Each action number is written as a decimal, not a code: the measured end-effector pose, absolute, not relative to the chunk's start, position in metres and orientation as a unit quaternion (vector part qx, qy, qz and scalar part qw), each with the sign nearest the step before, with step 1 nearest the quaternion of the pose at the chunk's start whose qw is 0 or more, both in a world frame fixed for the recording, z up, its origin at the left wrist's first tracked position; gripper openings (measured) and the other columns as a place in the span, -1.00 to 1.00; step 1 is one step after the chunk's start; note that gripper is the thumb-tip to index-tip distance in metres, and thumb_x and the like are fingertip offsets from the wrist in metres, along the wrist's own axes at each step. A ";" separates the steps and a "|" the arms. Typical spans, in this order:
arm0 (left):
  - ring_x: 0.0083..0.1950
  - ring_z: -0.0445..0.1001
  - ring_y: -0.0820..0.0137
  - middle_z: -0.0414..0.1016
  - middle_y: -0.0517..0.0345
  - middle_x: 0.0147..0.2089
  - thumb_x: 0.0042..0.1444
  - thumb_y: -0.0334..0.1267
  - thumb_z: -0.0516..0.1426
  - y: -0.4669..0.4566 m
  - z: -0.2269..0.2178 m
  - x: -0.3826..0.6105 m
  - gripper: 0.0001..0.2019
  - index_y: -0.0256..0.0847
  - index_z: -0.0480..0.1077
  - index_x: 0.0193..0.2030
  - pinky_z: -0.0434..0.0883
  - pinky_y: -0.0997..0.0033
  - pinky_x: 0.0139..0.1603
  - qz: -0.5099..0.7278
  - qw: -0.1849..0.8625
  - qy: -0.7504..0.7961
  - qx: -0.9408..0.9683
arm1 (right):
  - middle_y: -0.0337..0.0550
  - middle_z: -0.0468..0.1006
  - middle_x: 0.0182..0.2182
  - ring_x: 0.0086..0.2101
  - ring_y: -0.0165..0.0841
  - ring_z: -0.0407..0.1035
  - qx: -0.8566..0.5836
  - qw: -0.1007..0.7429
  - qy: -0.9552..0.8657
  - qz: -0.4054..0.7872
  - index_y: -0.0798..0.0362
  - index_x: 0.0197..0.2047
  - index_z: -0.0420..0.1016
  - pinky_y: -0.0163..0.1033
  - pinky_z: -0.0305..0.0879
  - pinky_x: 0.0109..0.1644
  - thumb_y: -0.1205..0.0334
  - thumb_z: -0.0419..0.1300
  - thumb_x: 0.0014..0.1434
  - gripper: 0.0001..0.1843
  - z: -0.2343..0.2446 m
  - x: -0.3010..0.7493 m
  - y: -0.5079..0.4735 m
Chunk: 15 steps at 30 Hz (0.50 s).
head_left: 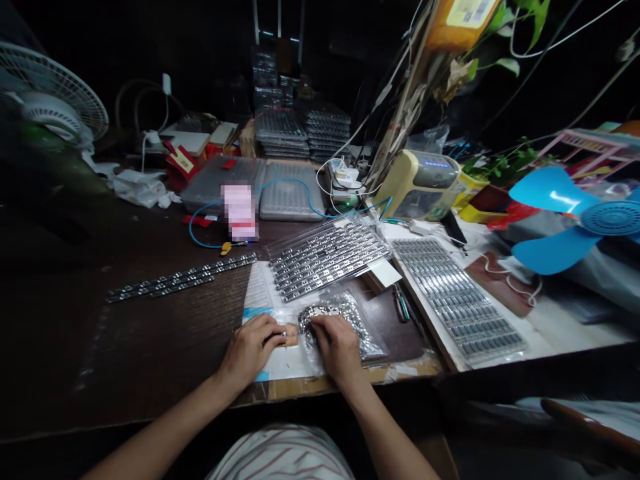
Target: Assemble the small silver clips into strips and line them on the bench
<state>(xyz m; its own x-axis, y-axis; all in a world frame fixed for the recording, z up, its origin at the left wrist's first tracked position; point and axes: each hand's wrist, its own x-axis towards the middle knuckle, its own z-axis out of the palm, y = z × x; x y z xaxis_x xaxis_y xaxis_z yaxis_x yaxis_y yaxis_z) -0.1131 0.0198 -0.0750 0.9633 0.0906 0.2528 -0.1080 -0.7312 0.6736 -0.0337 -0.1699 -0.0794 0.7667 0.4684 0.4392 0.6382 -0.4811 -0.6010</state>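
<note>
My left hand (253,348) is closed at the thumb and fingertips around a small shiny metal part (284,333), right against a small tan block (290,336) on a white and blue sheet (280,363). To its right, my right hand (339,343) reaches into a pile of small metal parts (320,312) at the mouth of a clear plastic bag (367,333). Its fingers are drawn together, and what they pinch is hidden. Just behind both hands, a clear tray (330,257) holds several rows of shiny metal pieces.
Strips of joined metal pieces (183,279) lie at left. A second filled tray (457,297) is at right, beside green-handled pliers (401,303). Behind are a pixelated pink item (240,212), grey trays (293,190), a cream device (420,183) and a blue-bladed fan (555,220).
</note>
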 end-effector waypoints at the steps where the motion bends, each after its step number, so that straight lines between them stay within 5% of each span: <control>1: -0.21 0.48 0.36 0.50 0.12 -0.28 0.17 -0.26 0.13 0.020 -0.075 -0.113 -0.88 -0.13 0.51 -0.27 0.39 0.40 -0.19 0.138 0.378 0.001 0.915 | -0.17 0.58 -0.35 -0.29 -0.33 0.41 -0.856 0.390 -0.321 -0.108 -0.01 -0.26 0.51 -0.23 0.27 -0.16 0.24 0.10 0.27 -0.85 -0.077 -0.035 -0.167; 7: -0.20 0.49 0.37 0.51 0.13 -0.26 0.15 -0.30 0.12 0.025 -0.080 -0.112 -0.89 -0.17 0.49 -0.27 0.40 0.43 -0.20 0.186 0.440 0.057 0.877 | -0.25 0.57 -0.34 -0.29 -0.34 0.34 -0.872 0.325 -0.358 -0.077 -0.08 -0.33 0.55 -0.22 0.09 -0.21 0.18 0.29 0.13 -0.97 -0.069 -0.049 -0.139; 15: -0.21 0.49 0.38 0.51 0.13 -0.26 0.13 -0.31 0.13 0.026 -0.083 -0.110 -0.90 -0.16 0.50 -0.27 0.41 0.47 -0.27 0.175 0.453 0.071 0.872 | -0.22 0.53 -0.31 -0.27 -0.32 0.29 -0.879 0.292 -0.371 -0.072 -0.14 -0.21 0.57 -0.20 0.09 -0.22 0.16 0.23 0.19 -0.90 -0.071 -0.053 -0.132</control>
<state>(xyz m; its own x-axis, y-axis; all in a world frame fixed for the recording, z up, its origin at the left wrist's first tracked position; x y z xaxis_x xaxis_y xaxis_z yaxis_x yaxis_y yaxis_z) -0.1103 0.0257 -0.0828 0.9289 0.2812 0.2409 -0.0353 -0.5804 0.8136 -0.0532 -0.1324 -0.0710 0.7150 0.6091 0.3432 0.6934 -0.5545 -0.4602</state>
